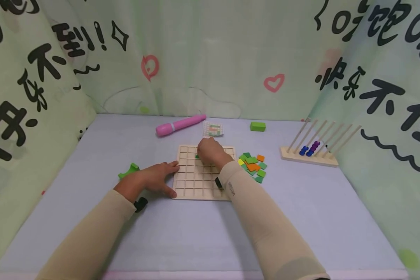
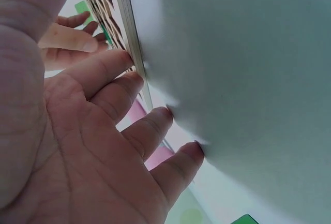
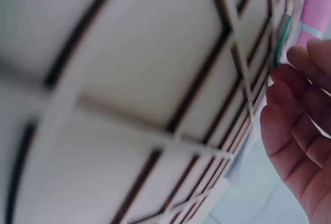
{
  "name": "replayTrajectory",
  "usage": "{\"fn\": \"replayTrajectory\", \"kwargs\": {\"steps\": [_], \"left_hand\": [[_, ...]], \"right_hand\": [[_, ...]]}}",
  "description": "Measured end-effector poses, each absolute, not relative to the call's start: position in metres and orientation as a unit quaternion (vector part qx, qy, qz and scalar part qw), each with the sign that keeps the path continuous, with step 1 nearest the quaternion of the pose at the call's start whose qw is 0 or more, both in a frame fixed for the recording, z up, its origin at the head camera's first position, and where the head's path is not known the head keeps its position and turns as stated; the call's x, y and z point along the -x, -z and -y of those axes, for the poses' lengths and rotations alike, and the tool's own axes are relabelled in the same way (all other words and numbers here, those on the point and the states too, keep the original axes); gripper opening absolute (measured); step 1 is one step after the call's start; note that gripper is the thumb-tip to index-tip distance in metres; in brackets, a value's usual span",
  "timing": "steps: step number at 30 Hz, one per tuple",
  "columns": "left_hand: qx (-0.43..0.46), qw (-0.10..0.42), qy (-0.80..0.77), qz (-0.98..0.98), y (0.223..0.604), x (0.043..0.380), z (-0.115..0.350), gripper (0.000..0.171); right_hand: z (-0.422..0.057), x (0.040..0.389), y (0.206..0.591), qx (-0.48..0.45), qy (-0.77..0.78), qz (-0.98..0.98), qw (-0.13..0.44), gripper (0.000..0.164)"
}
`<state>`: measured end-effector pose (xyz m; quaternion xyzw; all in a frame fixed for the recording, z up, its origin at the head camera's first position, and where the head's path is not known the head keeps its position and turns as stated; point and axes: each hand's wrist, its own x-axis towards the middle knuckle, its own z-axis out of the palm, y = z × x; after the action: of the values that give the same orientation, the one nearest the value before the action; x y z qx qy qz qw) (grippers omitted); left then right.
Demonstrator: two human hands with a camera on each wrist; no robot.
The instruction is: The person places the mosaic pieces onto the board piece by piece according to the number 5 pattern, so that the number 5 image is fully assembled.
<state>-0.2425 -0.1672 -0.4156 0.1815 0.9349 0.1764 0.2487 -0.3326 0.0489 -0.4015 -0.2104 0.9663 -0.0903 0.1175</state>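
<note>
A square wooden grid board (image 1: 192, 186) lies flat on the table. My left hand (image 1: 155, 177) rests against its left edge, fingers spread; the left wrist view shows its fingertips (image 2: 124, 58) along the board's side. Over the board's upper middle is my right hand (image 1: 211, 151), fingers bent downward. A dark green tile (image 3: 282, 40) sits at the board by the right fingertips, its edge also visible in the head view. Whether they pinch it or only touch it is hidden. Right of the board lies a loose pile of green, orange and yellow tiles (image 1: 252, 167).
A pink marker-shaped stick (image 1: 180, 125) and a small printed pattern card (image 1: 212, 129) lie behind the board. Farther back is a green block (image 1: 258, 126). A wooden peg rack (image 1: 309, 156) with blue and purple beads stands right. A green curved piece (image 1: 129, 170) is beside the left wrist.
</note>
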Motion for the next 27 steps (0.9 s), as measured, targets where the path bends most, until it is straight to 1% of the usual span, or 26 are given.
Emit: {"fn": "replayTrajectory", "kwargs": {"steps": [1, 6, 11, 16, 21, 27], "left_hand": [[-0.180, 0.249, -0.177, -0.935, 0.415, 0.242, 0.167, 0.106], [-0.177, 0.249, -0.181, -0.935, 0.415, 0.239, 0.167, 0.106], [-0.177, 0.249, -0.186, -0.934, 0.416, 0.238, 0.166, 0.106], [-0.182, 0.245, -0.182, -0.935, 0.418, 0.238, 0.166, 0.106], [-0.191, 0.242, -0.181, -0.934, 0.417, 0.238, 0.168, 0.106], [-0.187, 0.247, -0.188, -0.932, 0.415, 0.238, 0.166, 0.106]], "right_hand": [[-0.051, 0.331, 0.401, 0.216, 0.095, -0.965, 0.117, 0.038], [-0.074, 0.321, 0.392, 0.226, 0.194, -0.948, 0.112, 0.028], [-0.109, 0.314, 0.388, 0.206, 0.265, -0.936, 0.108, 0.031], [-0.144, 0.305, 0.390, 0.163, 0.269, -0.944, 0.097, 0.026], [-0.172, 0.300, 0.393, 0.129, 0.273, -0.948, 0.100, 0.023], [-0.201, 0.296, 0.396, 0.087, 0.275, -0.950, 0.115, 0.026]]}}
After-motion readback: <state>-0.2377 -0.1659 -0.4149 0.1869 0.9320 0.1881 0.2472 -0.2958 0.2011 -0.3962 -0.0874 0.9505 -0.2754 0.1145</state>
